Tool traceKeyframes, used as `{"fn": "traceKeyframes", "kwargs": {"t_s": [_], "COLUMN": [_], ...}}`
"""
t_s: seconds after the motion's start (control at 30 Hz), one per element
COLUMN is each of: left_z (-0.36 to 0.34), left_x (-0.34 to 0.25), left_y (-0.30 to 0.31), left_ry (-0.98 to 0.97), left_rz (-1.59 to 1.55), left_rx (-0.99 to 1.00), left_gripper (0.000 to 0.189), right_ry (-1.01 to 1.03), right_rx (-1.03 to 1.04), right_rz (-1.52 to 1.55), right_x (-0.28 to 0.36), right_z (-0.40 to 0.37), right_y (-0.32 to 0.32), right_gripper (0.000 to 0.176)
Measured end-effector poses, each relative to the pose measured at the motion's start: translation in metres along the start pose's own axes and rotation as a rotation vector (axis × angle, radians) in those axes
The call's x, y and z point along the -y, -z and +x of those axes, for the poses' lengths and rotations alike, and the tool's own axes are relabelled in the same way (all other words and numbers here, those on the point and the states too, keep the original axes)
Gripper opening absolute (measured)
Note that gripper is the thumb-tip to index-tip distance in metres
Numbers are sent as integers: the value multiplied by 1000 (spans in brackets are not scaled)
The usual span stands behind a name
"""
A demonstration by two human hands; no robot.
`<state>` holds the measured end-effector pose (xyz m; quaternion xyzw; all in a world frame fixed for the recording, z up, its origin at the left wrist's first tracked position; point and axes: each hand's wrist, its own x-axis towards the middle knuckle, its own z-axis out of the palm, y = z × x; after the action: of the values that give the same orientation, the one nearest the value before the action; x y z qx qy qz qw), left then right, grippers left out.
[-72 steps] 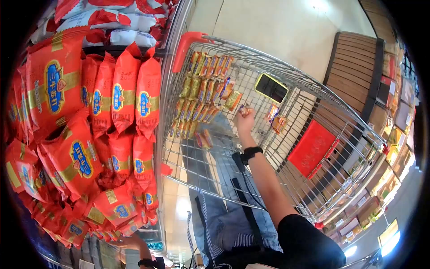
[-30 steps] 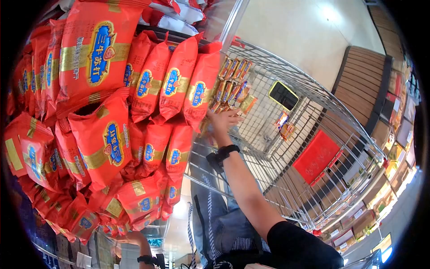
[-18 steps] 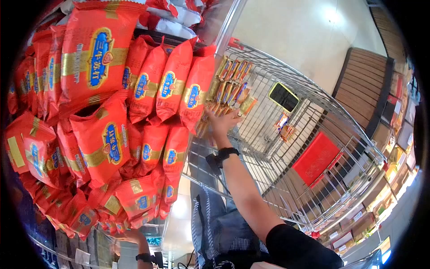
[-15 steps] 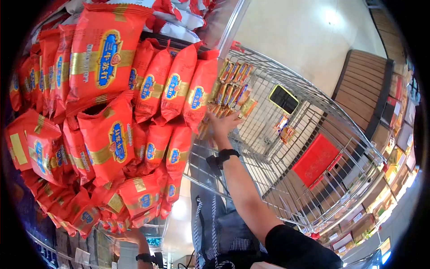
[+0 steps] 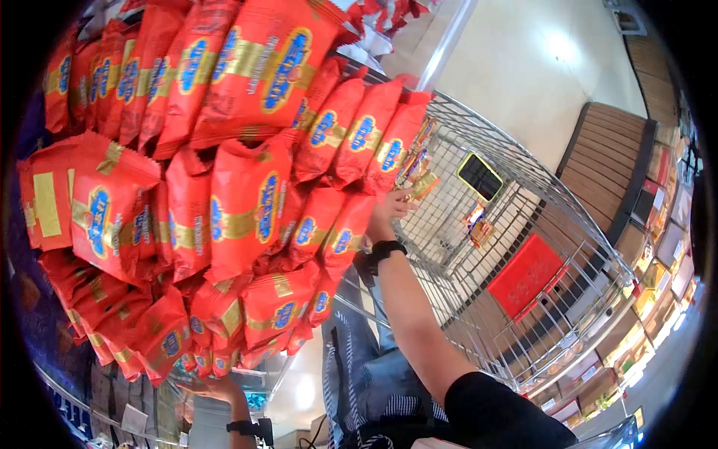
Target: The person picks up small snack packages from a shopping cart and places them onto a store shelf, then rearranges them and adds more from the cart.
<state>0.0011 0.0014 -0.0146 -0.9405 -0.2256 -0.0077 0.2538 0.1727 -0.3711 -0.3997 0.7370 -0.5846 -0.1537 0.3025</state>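
Observation:
My right hand [image 5: 389, 209] reaches into a wire shopping cart [image 5: 557, 224], with a black watch on its wrist. Its fingers are apart, and the fingertips touch small gold-and-orange snack packs [image 5: 419, 165] stacked at the cart's near-left end. Hanging red biscuit bags [image 5: 247, 202] with blue and gold labels partly hide that stack and lie right beside the hand. My left hand [image 5: 213, 389] is low at the bottom of the view, by the shelf edge under the bags. It is spread, holds nothing, and also wears a black watch.
In the cart lie a dark phone with a yellow rim [image 5: 480, 176], two loose small packs [image 5: 476, 221] and a flat red box [image 5: 523, 275]. A brown slatted platform [image 5: 598, 165] and shelves of goods [image 5: 658, 277] stand to the right. Pale floor lies beyond the cart.
The view has swung left, so the red bags fill more of it and cover more of the cart. My right hand has stayed at the snack pack stack; earlier it was farther right in the cart.

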Motion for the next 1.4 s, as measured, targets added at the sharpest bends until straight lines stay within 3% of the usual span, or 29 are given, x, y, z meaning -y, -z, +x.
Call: {"fn": "traceKeyframes", "kwargs": {"t_s": [0.03, 0.07, 0.1, 0.13, 0.23, 0.4, 0.5, 0.53, 0.6, 0.63, 0.7, 0.73, 0.8, 0.83, 0.9, 1.07, 1.13, 1.23, 1.37, 1.4], "left_z": [-2, -3, -3, -2, -3, 4, 5, 5, 6, 5, 4, 4, 5, 4, -2, 1, 1, 0, -3, -4], "left_x": [4, 7, 7, 5, 4, -25, -33, -28, -30, -33, -34, -31, -18, -4, 12, -1, 1, 3, 7, 4], "left_y": [-4, -6, -4, -2, -2, 20, 24, 19, 20, 22, 24, 24, 18, 9, -4, 1, 0, -3, -4, -2], "left_ry": [14, 26, 14, 2, 42, 49, -69, -159, -170, -92, 6, 25, -8, -57, -94, -3, 2, -5, 5, 69], "left_rz": [-28, -55, -39, -24, -73, -162, -156, -123, -100, -111, -129, -136, -78, -15, 63, 2, -2, 9, 51, -63], "left_rx": [13, 26, 23, 18, 46, 13, -91, -153, -170, -125, -43, -6, 19, 7, -3, -27, -33, -8, 18, 51], "left_gripper": [28, 30, 32, 33, 38, 45, 48, 50, 51, 52, 51, 51, 48, 46, 42, 35, 34, 33, 31, 29], "right_ry": [-19, -44, 67, -6, 28, 103, 338, 450, 463, 364, 233, 198, 128, 92, 59, 407, 397, 200, 189, 210], "right_rx": [-81, -13, 424, 905, 985, 198, 679, 651, 683, 743, 479, 161, 222, 594, 965, 944, 954, 877, 811, 803], "right_rz": [-96, -21, 383, 755, 759, 129, 764, 694, 721, 818, 597, 278, 147, 338, 532, 270, 362, 718, 804, 808], "right_x": [5, 18, -1, -22, -28, -3, -41, -45, -48, -49, -37, -18, -10, -11, -18, -27, -31, -43, -59, -62], "right_z": [-2, -9, 13, 38, 39, -9, 8, 5, 11, 16, 9, 0, 11, 25, 40, 25, 24, 29, 33, 35], "right_y": [-9, -37, 13, 71, 78, -16, -6, -22, -4, 13, 20, 9, 40, 66, 93, 34, 28, 68, 67, 60], "right_gripper": [132, 133, 135, 136, 138, 135, 129, 128, 127, 128, 129, 129, 130, 131, 131, 129, 126, 121, 115, 114]}}
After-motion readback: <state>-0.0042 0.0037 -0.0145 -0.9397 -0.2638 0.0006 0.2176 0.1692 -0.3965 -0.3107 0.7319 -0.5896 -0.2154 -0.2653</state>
